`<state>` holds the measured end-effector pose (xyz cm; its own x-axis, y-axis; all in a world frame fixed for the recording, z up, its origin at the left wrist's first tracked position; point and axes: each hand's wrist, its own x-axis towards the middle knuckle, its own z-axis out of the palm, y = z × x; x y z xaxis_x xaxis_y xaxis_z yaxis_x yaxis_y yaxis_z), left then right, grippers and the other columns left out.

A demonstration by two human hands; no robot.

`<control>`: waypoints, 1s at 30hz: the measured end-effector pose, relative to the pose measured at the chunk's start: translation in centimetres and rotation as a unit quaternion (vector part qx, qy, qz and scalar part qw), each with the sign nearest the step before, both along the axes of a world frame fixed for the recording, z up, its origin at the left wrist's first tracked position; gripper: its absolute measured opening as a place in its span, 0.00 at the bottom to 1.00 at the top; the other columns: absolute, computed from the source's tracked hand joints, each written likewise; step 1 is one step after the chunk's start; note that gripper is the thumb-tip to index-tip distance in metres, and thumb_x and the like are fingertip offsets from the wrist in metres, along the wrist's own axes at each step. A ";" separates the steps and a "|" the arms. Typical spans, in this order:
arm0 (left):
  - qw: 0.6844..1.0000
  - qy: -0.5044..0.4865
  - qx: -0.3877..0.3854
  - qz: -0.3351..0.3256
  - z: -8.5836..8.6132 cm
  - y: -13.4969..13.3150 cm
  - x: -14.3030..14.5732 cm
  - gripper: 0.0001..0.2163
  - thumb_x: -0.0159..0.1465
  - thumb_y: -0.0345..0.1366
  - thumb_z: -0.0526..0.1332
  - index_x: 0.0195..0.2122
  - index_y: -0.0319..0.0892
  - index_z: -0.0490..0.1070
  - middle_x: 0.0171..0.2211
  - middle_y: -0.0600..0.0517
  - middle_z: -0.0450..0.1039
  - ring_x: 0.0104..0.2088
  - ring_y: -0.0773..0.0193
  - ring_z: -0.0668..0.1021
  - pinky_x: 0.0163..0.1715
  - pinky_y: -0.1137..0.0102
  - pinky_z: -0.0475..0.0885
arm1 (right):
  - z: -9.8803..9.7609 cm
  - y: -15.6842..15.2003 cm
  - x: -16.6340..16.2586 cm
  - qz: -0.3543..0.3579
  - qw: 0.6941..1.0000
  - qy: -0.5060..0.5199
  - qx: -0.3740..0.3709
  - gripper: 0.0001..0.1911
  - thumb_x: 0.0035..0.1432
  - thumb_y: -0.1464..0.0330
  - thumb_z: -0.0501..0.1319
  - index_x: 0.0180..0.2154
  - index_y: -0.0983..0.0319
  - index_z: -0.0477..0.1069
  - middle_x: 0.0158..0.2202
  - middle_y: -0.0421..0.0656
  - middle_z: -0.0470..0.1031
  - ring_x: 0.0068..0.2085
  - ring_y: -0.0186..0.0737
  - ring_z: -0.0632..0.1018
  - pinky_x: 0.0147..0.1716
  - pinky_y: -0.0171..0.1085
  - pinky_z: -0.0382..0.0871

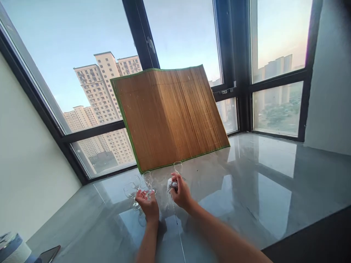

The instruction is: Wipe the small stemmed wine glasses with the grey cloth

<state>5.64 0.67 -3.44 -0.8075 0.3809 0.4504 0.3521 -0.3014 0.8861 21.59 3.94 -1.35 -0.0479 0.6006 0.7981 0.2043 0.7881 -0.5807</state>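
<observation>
My left hand (149, 207) is palm up with its fingers apart and slightly curled, holding nothing that I can see. Just beyond it stand several clear stemmed glasses; one wine glass (129, 190) is at the left, and another glass (147, 177) is behind the fingers, partly hidden. My right hand (181, 191) is closed around a small white and grey bundle (169, 186), mostly covered by the fingers. A thin pale line runs from below it toward me; cord or seam, I cannot tell. Behind this hand is one more clear glass (178, 166).
A brown slatted mat (172, 117) with green edging leans against the windows behind the glasses. All stand on a glossy grey counter (225, 223). At the lower left are a phone (49, 254) and a white and blue roll-shaped item (15, 248). The counter's front edge runs at the lower right.
</observation>
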 end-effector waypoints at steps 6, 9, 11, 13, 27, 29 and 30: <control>0.999 -0.016 -0.022 -0.047 -0.4 0.4 0.3 0.25 0.59 0.42 0.63 0.54 0.46 0.55 0.43 0.48 0.69 0.39 0.59 0.76 0.42 0.60 0.72 | 0.0 -0.7 -0.9 0.013 1.000 -0.028 0.004 0.33 0.46 0.77 0.55 0.56 0.58 0.58 0.39 0.41 0.74 0.34 0.39 0.77 0.36 0.37 0.71; 0.997 0.035 -0.038 -0.060 -0.3 0.5 0.9 0.24 0.60 0.44 0.61 0.56 0.45 0.56 0.41 0.49 0.70 0.38 0.58 0.76 0.39 0.60 0.73 | 0.2 -1.1 -1.3 0.031 0.999 -0.023 0.014 0.33 0.47 0.78 0.56 0.56 0.57 0.58 0.40 0.43 0.74 0.36 0.40 0.77 0.38 0.37 0.73; 0.989 0.116 -0.050 -0.078 -0.3 0.5 1.4 0.25 0.61 0.45 0.59 0.57 0.44 0.57 0.40 0.49 0.70 0.39 0.57 0.76 0.41 0.59 0.72 | 0.3 -1.3 -1.3 0.031 0.999 -0.005 0.019 0.32 0.49 0.78 0.56 0.57 0.57 0.58 0.42 0.44 0.74 0.38 0.41 0.78 0.40 0.39 0.74; 0.975 0.193 -0.052 -0.096 -0.1 0.6 1.7 0.25 0.62 0.44 0.59 0.58 0.43 0.57 0.41 0.48 0.69 0.40 0.56 0.76 0.42 0.59 0.72 | 0.6 -1.4 -1.3 0.022 0.999 0.009 0.024 0.31 0.50 0.78 0.56 0.57 0.57 0.58 0.43 0.44 0.74 0.40 0.41 0.78 0.42 0.40 0.75; 0.954 0.273 -0.053 -0.115 0.7 0.9 1.9 0.21 0.63 0.43 0.59 0.56 0.43 0.60 0.37 0.50 0.69 0.36 0.59 0.75 0.39 0.62 0.73 | 1.3 -0.7 -1.0 0.006 1.000 0.021 0.022 0.28 0.53 0.77 0.56 0.56 0.57 0.58 0.45 0.45 0.73 0.42 0.42 0.78 0.43 0.42 0.75; 0.956 0.261 -0.052 -0.122 0.4 1.1 1.9 0.22 0.63 0.43 0.58 0.56 0.43 0.60 0.38 0.50 0.70 0.36 0.59 0.75 0.39 0.62 0.73 | 1.5 -1.0 -1.0 0.010 1.000 0.013 0.023 0.28 0.53 0.77 0.56 0.56 0.57 0.58 0.45 0.46 0.73 0.43 0.42 0.78 0.43 0.42 0.75; 0.956 0.261 -0.053 -0.124 0.4 1.1 1.8 0.22 0.63 0.42 0.59 0.56 0.43 0.60 0.38 0.50 0.70 0.36 0.59 0.75 0.39 0.62 0.73 | 1.6 -1.2 -0.9 0.013 0.999 0.010 0.029 0.28 0.53 0.77 0.56 0.56 0.57 0.59 0.46 0.46 0.73 0.43 0.42 0.78 0.44 0.42 0.75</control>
